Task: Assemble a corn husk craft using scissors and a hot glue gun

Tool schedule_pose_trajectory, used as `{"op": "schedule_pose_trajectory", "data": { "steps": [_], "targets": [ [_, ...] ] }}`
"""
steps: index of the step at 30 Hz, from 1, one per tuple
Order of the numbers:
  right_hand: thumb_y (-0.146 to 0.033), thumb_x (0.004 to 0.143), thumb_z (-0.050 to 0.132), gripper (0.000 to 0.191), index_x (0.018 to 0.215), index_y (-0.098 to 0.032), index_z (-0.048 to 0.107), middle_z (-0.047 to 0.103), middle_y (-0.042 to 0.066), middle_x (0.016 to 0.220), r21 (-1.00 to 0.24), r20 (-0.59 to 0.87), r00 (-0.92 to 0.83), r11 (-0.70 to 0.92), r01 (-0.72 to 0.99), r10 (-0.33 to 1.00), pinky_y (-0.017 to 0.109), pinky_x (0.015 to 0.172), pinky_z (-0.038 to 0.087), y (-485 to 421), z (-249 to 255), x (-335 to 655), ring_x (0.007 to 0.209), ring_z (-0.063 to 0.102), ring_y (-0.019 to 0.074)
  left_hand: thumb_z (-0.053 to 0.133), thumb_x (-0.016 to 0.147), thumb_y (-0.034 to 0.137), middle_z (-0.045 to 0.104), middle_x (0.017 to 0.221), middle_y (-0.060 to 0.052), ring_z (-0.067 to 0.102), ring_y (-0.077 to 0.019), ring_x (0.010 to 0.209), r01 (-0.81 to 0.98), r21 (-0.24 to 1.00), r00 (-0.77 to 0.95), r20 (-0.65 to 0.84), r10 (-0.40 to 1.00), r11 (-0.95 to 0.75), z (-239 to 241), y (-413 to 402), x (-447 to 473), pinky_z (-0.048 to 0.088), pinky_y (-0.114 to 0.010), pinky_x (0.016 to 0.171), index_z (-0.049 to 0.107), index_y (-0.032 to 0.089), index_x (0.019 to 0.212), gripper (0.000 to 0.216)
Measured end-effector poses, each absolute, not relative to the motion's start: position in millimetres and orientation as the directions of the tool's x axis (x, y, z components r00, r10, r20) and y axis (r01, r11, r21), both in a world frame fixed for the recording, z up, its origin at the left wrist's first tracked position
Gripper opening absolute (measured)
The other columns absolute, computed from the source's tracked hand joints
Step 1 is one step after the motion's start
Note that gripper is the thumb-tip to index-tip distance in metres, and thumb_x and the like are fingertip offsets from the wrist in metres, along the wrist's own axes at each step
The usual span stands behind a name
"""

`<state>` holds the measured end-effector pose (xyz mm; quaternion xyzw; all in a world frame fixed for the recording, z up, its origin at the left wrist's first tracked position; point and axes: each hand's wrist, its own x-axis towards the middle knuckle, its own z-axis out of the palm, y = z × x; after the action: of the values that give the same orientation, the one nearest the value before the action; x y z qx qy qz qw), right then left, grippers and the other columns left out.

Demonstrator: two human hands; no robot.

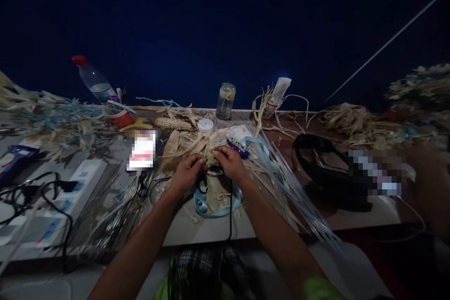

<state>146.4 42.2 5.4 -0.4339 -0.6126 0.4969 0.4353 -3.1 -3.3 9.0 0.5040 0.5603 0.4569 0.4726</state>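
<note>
My left hand and my right hand are close together over the middle of the table. Both pinch a small pale green piece that looks like corn husk, one from each side. Right below them lie black scissor-like handles and a round light-blue-edged mat or bag with husk scraps on it. A blue tool with a small red light rests just beyond my right hand. Dry husk strips are spread behind my fingers.
A corn cob, a glass jar and a tilted bottle stand or lie at the back. Clear rods and black headphones are to the right. A lit phone, thin wires and a power strip lie left. Another person's hand is at far right.
</note>
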Motion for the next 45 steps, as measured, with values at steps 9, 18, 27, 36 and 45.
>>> {"op": "schedule_pose_trajectory", "data": {
  "steps": [9, 18, 27, 36, 45],
  "targets": [
    [-0.040, 0.075, 0.052, 0.025, 0.070, -0.016, 0.055, 0.047, -0.004, 0.059, -0.995, 0.071, -0.322, 0.090, 0.044, 0.944, 0.020, 0.052, 0.035, 39, 8, 144, 0.053, 0.041, 0.0074, 0.052, 0.077, 0.040, 0.054, 0.061, 0.002, 0.040, -0.0067, 0.049, 0.154, 0.985, 0.106, -0.100, 0.989, 0.083, 3, -4, -3, 0.030, -0.019, 0.047, 0.058, 0.016, 0.077, 0.025],
    [-0.037, 0.076, 0.051, 0.024, 0.062, -0.017, 0.050, 0.048, -0.004, 0.056, -0.990, 0.099, -0.296, 0.124, 0.066, 0.950, 0.021, 0.053, 0.035, 36, 14, 143, 0.053, 0.042, 0.0081, 0.055, 0.074, 0.043, 0.057, 0.063, 0.001, 0.042, -0.0070, 0.048, 0.084, 0.986, 0.145, -0.152, 0.978, 0.141, 0, -4, -1, 0.031, -0.019, 0.046, 0.059, 0.015, 0.081, 0.029],
    [-0.042, 0.079, 0.047, 0.029, 0.073, -0.016, 0.059, 0.052, -0.002, 0.063, -0.976, 0.117, -0.201, 0.150, 0.159, 0.973, 0.022, 0.056, 0.038, 44, 7, 151, 0.057, 0.045, 0.0090, 0.055, 0.074, 0.040, 0.058, 0.062, 0.000, 0.049, -0.0096, 0.056, 0.118, 0.990, -0.018, -0.075, 0.997, 0.077, 3, -1, -5, 0.037, -0.021, 0.054, 0.059, 0.016, 0.076, 0.025],
    [-0.023, 0.073, 0.057, 0.010, 0.072, -0.017, 0.064, 0.062, 0.005, 0.077, -0.585, 0.074, -0.589, 0.513, 0.628, 0.805, 0.029, 0.072, 0.037, 43, 12, 165, 0.077, 0.054, 0.0164, 0.054, 0.074, 0.038, 0.055, 0.060, 0.003, 0.041, -0.0078, 0.048, 0.199, 0.979, -0.149, -0.018, 0.989, 0.048, 6, 2, -10, 0.032, -0.020, 0.047, 0.058, 0.016, 0.078, 0.023],
    [-0.019, 0.071, 0.057, 0.008, 0.073, -0.016, 0.064, 0.063, 0.012, 0.090, -0.251, 0.069, -0.610, 0.606, 0.755, 0.789, 0.038, 0.077, 0.029, 33, 12, 161, 0.094, 0.050, 0.0272, 0.053, 0.074, 0.036, 0.054, 0.060, 0.002, 0.041, -0.0081, 0.050, 0.236, 0.971, -0.160, 0.013, 0.987, 0.026, 11, 0, -8, 0.032, -0.021, 0.048, 0.058, 0.015, 0.075, 0.022]
  ]
}}
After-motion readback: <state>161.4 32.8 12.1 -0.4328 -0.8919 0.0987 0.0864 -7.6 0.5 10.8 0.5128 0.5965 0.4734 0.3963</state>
